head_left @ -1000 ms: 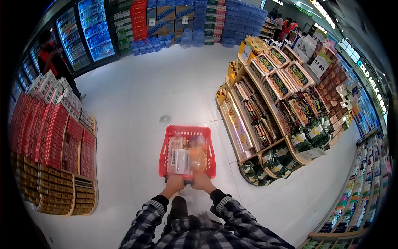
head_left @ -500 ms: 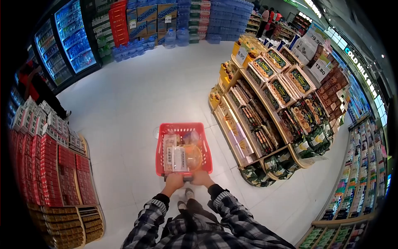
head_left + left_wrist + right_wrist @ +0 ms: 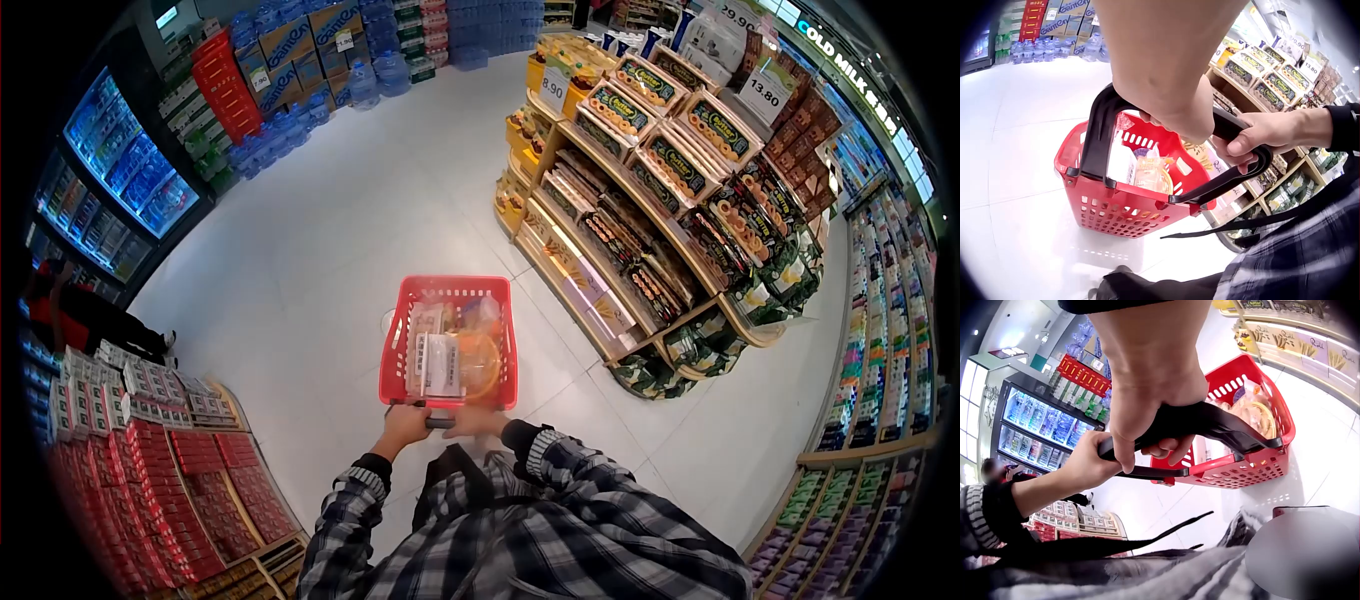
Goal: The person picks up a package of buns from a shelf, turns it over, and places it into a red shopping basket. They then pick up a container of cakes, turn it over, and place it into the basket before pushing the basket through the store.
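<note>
A red shopping basket (image 3: 392, 345) is in front of the person, close above the pale floor. My left hand (image 3: 404, 425) grips its black handle (image 3: 1100, 137) with fingers curled round the bar. Beside it my right hand (image 3: 478, 422) grips the same handle; in the right wrist view its fingers (image 3: 1169, 447) wrap the bar. Inside the basket lie a white packet with dark print (image 3: 438, 366) and a round clear container with an orange edge (image 3: 481, 365). Other packages in there are partly hidden.
A stepped display of boxed biscuits (image 3: 680, 165) stands at the right. Stacked red cartons (image 3: 150, 490) are at lower left, with a person in dark trousers (image 3: 110, 315) behind them. Lit drink fridges (image 3: 130, 150) and water bottles (image 3: 365, 80) line the back. Shelves (image 3: 880, 330) run along the far right.
The view has swung right and moved forward: the fridges, bottles and person have shifted left. The biscuit display is nearer. Both hands keep hold of the basket handle.
</note>
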Action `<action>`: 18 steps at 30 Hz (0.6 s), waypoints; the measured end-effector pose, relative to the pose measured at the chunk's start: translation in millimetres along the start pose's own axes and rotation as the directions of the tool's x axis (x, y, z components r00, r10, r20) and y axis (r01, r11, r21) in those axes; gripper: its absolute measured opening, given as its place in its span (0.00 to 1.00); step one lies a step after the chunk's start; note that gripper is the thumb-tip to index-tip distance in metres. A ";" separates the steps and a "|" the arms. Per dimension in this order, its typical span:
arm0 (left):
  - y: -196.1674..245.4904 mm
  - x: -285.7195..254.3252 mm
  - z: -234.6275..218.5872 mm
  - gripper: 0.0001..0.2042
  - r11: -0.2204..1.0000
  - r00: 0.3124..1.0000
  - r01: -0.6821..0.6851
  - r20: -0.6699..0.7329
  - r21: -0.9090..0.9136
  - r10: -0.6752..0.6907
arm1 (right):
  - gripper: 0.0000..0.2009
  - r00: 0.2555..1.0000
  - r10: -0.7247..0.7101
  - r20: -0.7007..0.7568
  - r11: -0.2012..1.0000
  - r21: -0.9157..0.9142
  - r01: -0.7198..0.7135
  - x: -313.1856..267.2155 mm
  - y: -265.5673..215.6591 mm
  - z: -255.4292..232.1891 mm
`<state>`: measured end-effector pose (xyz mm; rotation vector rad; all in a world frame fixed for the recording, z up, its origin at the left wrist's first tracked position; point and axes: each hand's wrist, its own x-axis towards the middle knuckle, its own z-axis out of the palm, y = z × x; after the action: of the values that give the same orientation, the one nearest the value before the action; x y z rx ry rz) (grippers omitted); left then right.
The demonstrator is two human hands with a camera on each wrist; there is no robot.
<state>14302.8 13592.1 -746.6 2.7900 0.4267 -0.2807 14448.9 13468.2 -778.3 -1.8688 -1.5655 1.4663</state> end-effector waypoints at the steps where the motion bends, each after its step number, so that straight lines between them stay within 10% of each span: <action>1: -9.4 2.1 -2.0 0.08 1.000 0.999 -0.027 0.020 0.006 0.026 | 0.27 1.000 -0.022 -0.009 0.998 0.057 0.022 6.8 -0.8 2.2; 18: -148.5 70.9 -54.5 0.07 0.781 0.754 -0.624 0.282 0.029 0.593 | 0.29 0.959 0.208 -0.192 0.897 0.428 -0.109 90.3 -76.7 18.8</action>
<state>14329.8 13763.2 -752.0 2.7636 -0.5893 -0.5135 14380.6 13566.8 -774.6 -1.8586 -0.9225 1.4426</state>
